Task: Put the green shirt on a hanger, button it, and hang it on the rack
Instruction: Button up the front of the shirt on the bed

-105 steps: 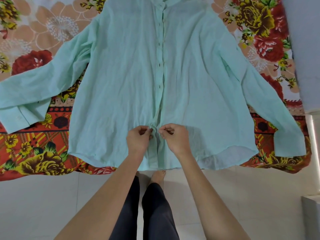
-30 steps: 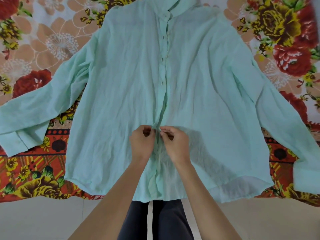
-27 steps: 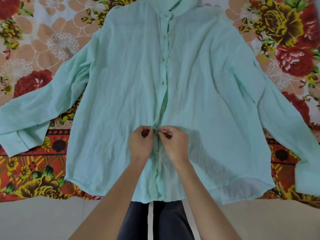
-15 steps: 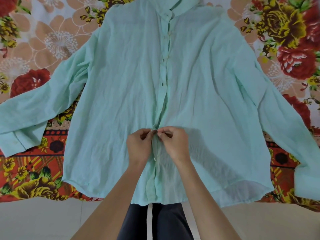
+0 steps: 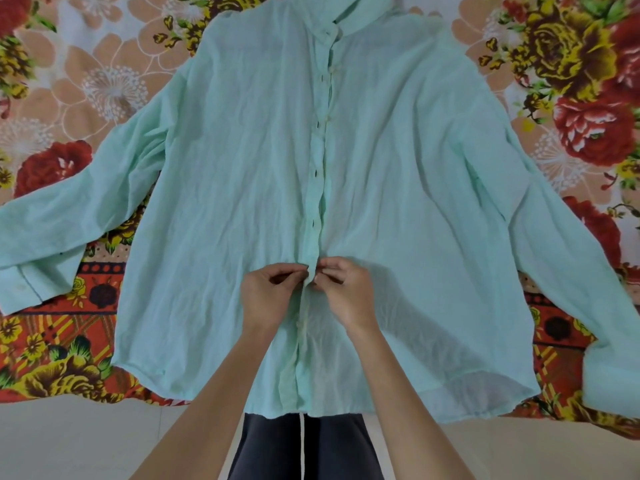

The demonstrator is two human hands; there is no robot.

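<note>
- Green cloth at the placket [image 5: 317, 202] was what both hands held. The left hand [image 5: 266, 292] pinched the edge strip between thumb and forefinger, its other fingers curled under. The right hand [image 5: 346, 292] pinched the facing edge, and the two sets of fingertips met on the placket itself.
- I judged this to be the buttoning step, at a button low on the placket. The fingertips hid that button, so I could not tell whether it had gone through its hole.
- Just below the hands on the placket one pale button [image 5: 300, 323] showed. I took it as not yet fastened, because the strip there looked loose down to the hem [image 5: 450, 382].
- Above the hands the placket ran closed all the way to the collar [image 5: 349, 15]. I read those buttons as done, though they were too small for me to be sure.
- The green shirt [image 5: 225, 168] lay flat and front up on a flowered sheet [image 5: 86, 81]. Its body was spread to either side of the placket and both sleeves were flung out well away from it.
- At the foot of the placket the hem reached past the sheet's near edge, over the person's dark trousers [image 5: 311, 452].
- No hanger showed, and I could not tell whether one sat inside the shoulders. The rack was out of view, so by my reckoning the last buttons and the hanging were left.
</note>
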